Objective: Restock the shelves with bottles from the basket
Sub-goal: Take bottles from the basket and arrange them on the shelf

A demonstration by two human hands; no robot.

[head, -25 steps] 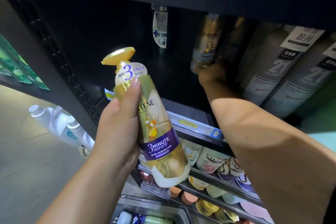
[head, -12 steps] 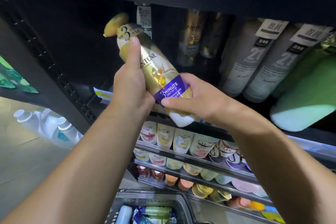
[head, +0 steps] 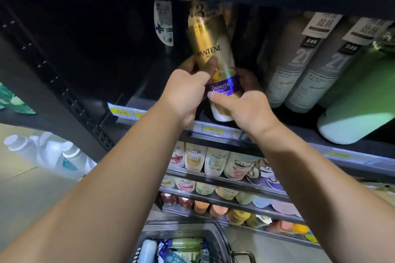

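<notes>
At the front of the dark upper shelf (head: 299, 132), I have the gold Pantene bottle (head: 210, 49) in both hands, cap end up and leaning back towards the underside of the shelf above. My left hand (head: 183, 94) is wrapped round its left side, thumb pressed on the gold front just under the brand name and fingers curled behind. My right hand (head: 245, 109) holds it lower down, thumb lying across the purple band and fingers curled round the right side. The bottle's white base sits just above the shelf's front rail, between my two wrists; I cannot tell whether it touches the board. Its top is blurred and dim under the upper shelf. Behind it to the left, deeper in, stands a dark bottle with a white label (head: 163, 23). To the right stand two tall grey bottles (head: 286, 60) side by side, and beyond them a large green bottle (head: 359, 100) with a pale base. A yellow price tag (head: 120, 112) hangs on the rail left of my left arm. Below, rows of smaller bottles (head: 213, 160) fill the lower shelves. The basket (head: 218, 232) sits on the floor under my arms, with a white bottle (head: 147, 250) and a pale green one (head: 188, 243) lying in it. White bottles (head: 49, 153) show at the far left.
</notes>
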